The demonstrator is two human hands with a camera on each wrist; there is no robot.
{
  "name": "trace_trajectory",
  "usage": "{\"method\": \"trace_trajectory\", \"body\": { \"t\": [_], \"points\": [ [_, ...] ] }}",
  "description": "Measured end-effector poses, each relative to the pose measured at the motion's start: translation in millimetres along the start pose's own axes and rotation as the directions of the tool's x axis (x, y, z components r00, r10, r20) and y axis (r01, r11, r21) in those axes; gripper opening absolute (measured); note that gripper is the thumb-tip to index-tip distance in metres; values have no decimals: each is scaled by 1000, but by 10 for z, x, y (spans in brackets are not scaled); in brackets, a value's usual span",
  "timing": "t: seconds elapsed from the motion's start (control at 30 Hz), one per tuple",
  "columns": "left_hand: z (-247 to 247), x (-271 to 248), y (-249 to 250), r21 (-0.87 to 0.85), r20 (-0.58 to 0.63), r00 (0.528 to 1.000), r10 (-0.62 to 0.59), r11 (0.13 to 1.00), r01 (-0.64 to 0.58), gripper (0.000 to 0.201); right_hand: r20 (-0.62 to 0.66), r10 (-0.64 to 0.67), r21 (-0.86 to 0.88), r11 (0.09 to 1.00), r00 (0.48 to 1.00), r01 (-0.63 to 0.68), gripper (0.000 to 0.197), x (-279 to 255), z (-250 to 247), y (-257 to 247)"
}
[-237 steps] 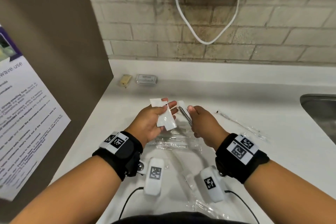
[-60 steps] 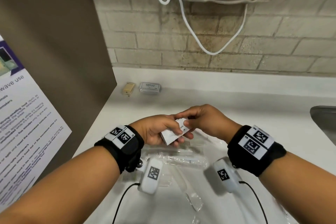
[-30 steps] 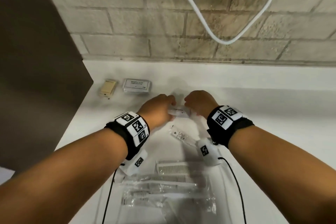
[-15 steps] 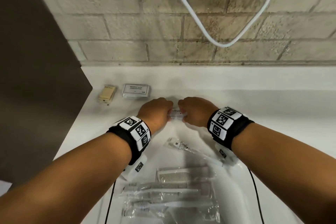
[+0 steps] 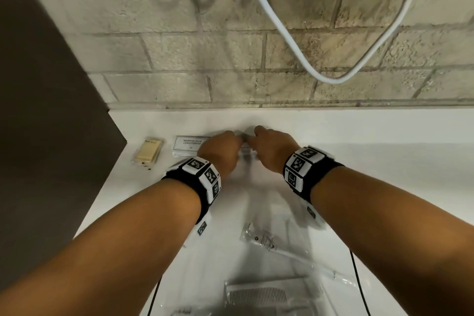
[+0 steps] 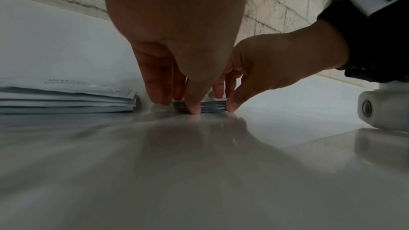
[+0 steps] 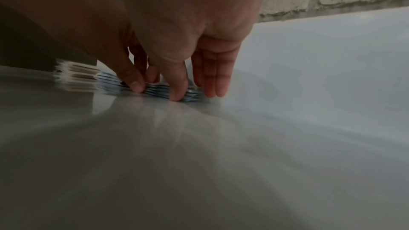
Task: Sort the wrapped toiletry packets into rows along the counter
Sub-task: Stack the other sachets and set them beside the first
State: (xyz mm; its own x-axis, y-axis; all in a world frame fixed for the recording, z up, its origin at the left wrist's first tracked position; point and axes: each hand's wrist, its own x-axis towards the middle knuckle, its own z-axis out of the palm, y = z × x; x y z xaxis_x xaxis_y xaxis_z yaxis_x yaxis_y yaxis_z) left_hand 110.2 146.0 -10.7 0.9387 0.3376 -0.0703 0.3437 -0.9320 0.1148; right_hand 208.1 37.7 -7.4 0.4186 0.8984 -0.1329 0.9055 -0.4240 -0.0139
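Item 1: small stack of packets (image 6: 209,107), flat on white counter (image 5: 384,187), far side near wall, just right of shampoo sachet stack (image 5: 188,145).
L hand (image 5: 220,152) + R hand (image 5: 269,150): both over stack, thumb & fingertips (image 7: 177,92) pinching its edges; stack rests on counter.
Item 2: soap bar (image 5: 148,152), wrapped, far left, beside shampoo stack.
Item 3: clear-wrapped comb (image 5: 257,297) & long thin packet (image 5: 282,249), near side, apart from hands.
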Motion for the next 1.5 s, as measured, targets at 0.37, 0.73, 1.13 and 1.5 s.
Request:
{"method": "trace_trajectory", "body": {
  "t": [0.37,0.73,1.13,1.5],
  "points": [
    [-44,116,-42,-61,-31,999,-13,998,11,31,33,39,-20,999,999,-38,39,148,5,110],
    [4,157,-93,-68,-52,998,-26,997,23,37,-4,72,5,997,997,-72,49,106,-36,104],
    [-294,-1048,159,-205,-87,996,-28,979,9,41,247,19,57,998,969,-34,33,-993,-536,-140],
    [112,-2436,230,-212,319,947,-28,972,101,50,231,121,8,992,966,-126,34,-2035,84,-625]
  ]
}}
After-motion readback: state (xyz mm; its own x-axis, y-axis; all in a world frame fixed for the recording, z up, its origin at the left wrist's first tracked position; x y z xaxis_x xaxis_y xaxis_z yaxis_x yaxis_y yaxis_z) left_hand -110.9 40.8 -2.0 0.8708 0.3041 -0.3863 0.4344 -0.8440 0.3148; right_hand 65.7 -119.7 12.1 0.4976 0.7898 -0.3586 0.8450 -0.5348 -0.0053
